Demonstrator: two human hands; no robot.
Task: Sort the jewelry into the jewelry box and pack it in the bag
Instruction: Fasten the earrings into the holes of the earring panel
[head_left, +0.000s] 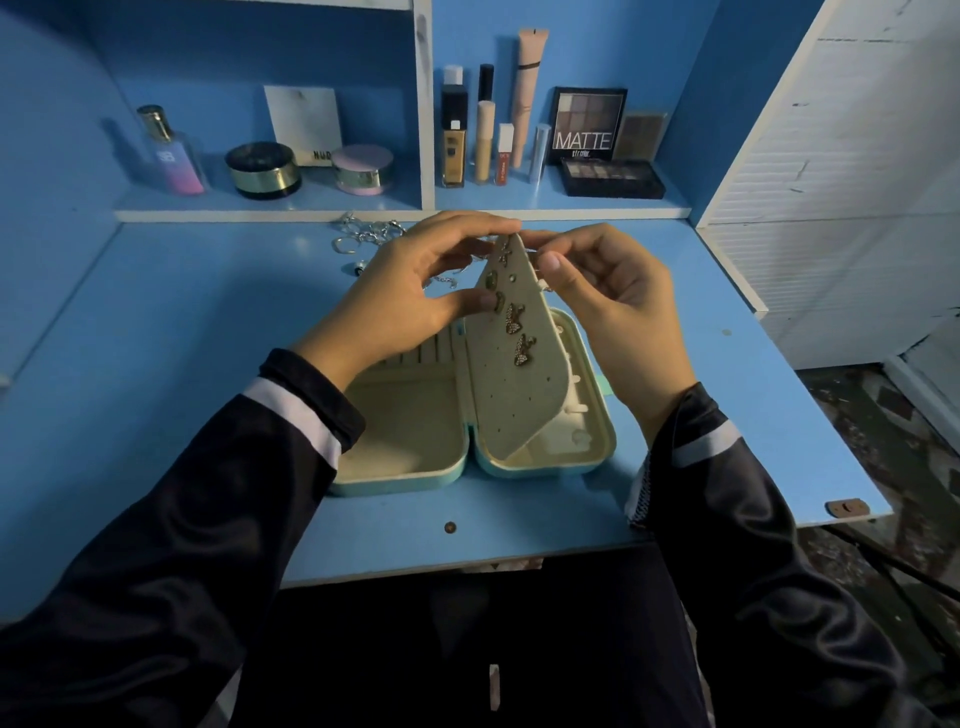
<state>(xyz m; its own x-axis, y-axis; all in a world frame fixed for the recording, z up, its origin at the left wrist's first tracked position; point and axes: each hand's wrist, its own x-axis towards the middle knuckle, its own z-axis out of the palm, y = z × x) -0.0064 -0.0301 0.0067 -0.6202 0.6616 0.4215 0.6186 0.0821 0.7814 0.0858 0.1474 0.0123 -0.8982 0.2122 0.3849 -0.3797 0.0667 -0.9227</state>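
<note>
Desk (208, 338): blue top, running from the left wall to the white slatted door
Left shelf bay: a perfume bottle (174, 150) with a pink-to-blue body, then a black jar (263, 170), a white card (304, 122) leaning on the back wall, and a pink jar (362, 169)
Loose jewelry (363, 234): a small heap of silver pieces on the desk at the shelf's foot, behind the left hand and well apart from the box's compartments
Left hand (415, 291): holds the earring panel, thumb pressed on its face, fingers curled over its top corner
Jewelry box (405, 478): mint outside, cream lining, lying open flat in the middle of the desk; the left half shows ring slots at the back and a bare compartment in front
Earring panel (519, 395): cream flap with rows of holes, lifted up from the right half of the box and tilted
Earrings (514, 318): several gold-toned studs pinned in a column on the panel's upper part
Right hand (608, 291): thumb and forefinger pinch the panel's top right edge; anything smaller between them is too small to tell
Right shelf bay: a foundation bottle (453, 140), slimmer tubes, a tall pink tube (527, 88)
Eyeshadow palette (587, 122): upright, marked MATTE, with a dark palette (610, 177) lying flat in front of it
Slatted door (831, 182): white, at the far right
</note>
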